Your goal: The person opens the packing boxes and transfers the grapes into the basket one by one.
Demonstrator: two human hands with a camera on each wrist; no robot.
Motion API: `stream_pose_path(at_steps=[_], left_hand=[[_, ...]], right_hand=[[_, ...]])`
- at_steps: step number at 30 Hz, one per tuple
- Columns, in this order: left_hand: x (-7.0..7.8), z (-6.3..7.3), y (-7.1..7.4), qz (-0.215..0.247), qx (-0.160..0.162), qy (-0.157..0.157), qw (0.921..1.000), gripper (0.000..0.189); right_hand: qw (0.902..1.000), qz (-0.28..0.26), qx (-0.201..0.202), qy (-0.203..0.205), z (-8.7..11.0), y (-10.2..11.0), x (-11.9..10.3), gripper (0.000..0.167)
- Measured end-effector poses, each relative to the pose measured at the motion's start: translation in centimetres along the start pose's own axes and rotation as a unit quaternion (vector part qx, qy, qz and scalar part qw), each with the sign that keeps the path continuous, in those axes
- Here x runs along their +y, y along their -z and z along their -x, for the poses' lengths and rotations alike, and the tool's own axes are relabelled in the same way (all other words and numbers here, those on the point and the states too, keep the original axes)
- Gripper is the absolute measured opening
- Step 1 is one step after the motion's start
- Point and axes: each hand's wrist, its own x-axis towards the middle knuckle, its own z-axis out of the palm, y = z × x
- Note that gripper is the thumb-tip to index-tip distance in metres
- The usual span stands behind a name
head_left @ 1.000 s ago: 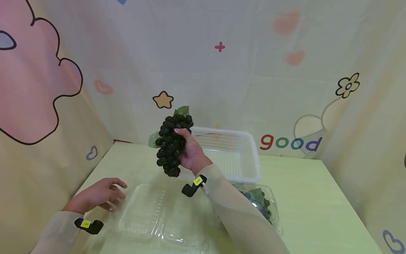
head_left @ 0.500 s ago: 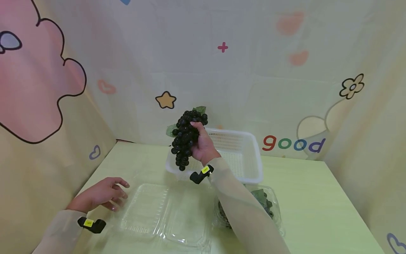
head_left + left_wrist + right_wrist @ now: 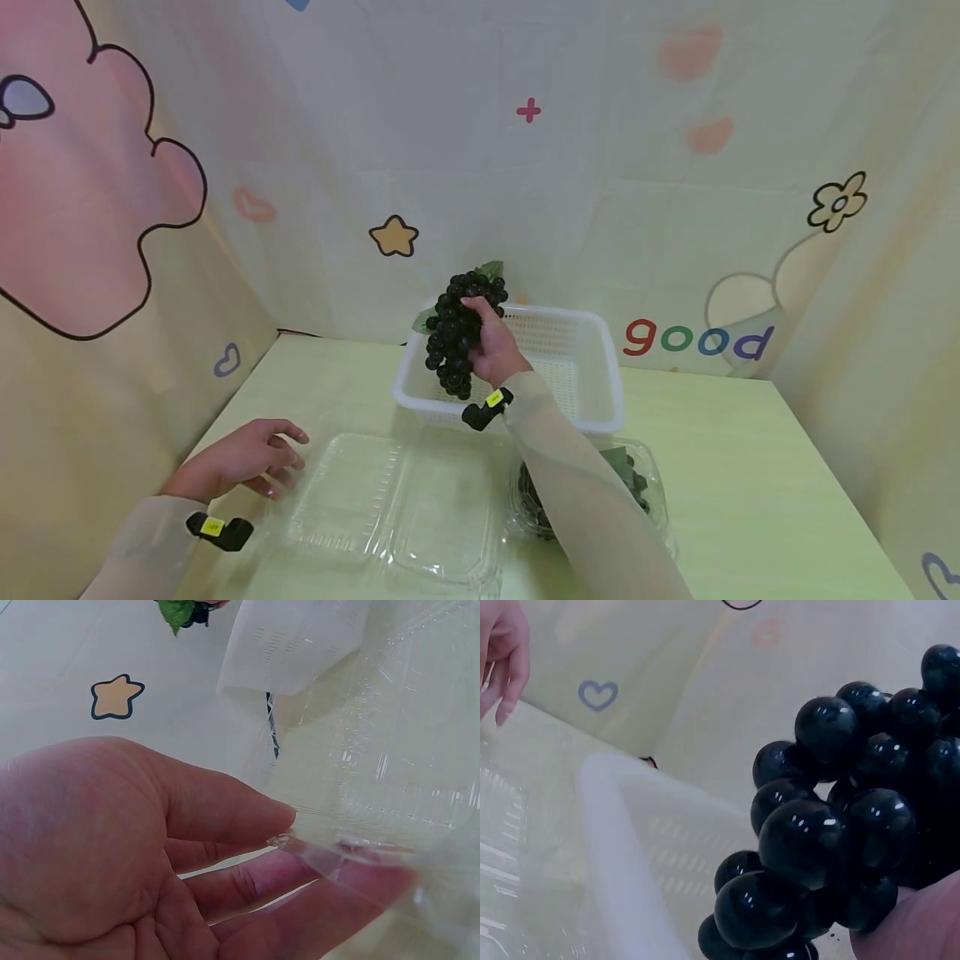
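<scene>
My right hand (image 3: pixel 497 348) grips a bunch of dark grapes (image 3: pixel 452 337) with green leaves, thumb laid across its front. The bunch is over the left part of a white plastic basket (image 3: pixel 611 367); in the right wrist view its glossy grapes (image 3: pixel 806 844) hide most of the hand. My left hand (image 3: pixel 243 460) stays at the left edge of an open clear plastic clamshell box (image 3: pixel 442 517), fingers loosely bent and spread. In the left wrist view, its fingers (image 3: pixel 255 889) lie partly behind the clear plastic rim, with the thumb close by; whether they touch is unclear.
A second clear box (image 3: pixel 656 492) with dark grapes and leaves (image 3: pixel 621 465) stands right of the open one, partly hidden by my right sleeve (image 3: pixel 592 500). The pale table (image 3: pixel 742 467) meets a printed curtain (image 3: pixel 525 192) behind the basket.
My right hand has carried the grape bunch to the right, from left of the basket to over its left part. The left hand has held its place by the clear box.
</scene>
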Motion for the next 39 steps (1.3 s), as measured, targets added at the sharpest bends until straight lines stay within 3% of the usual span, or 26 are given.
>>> stream_pose_path(at_steps=[6,10,14,22,28,32,39], left_hand=[[0.3,0.1,-0.2,0.006,0.005,0.0,1.0,0.038],[0.4,0.2,-0.2,0.007,0.004,-0.002,1.0,0.038],[0.3,0.2,-0.2,0.008,0.003,-0.002,1.0,0.038],[0.2,0.2,0.0,0.01,0.001,0.0,0.9999,0.039],[0.4,0.3,0.0,0.009,-0.001,0.003,1.0,0.039],[0.3,0.2,0.0,0.009,-0.005,0.0,0.9999,0.038],[0.2,0.2,0.0,0.013,-0.001,-0.001,0.9999,0.037]], right_hand=[[0.9975,0.05,0.051,-0.007,-0.4,1.1,0.4,0.044],[0.9937,0.078,0.074,-0.032,-0.7,1.9,0.7,0.057],[0.9869,0.113,0.099,-0.057,-1.0,2.5,1.2,0.069],[0.9708,0.185,0.14,-0.06,-1.0,2.1,1.5,0.092],[0.9575,0.231,0.158,-0.069,-2.1,1.8,2.2,0.089],[0.9559,0.242,0.146,-0.08,-2.5,1.8,2.3,0.088],[0.9523,0.267,0.119,-0.087,-2.4,1.2,2.4,0.058]])
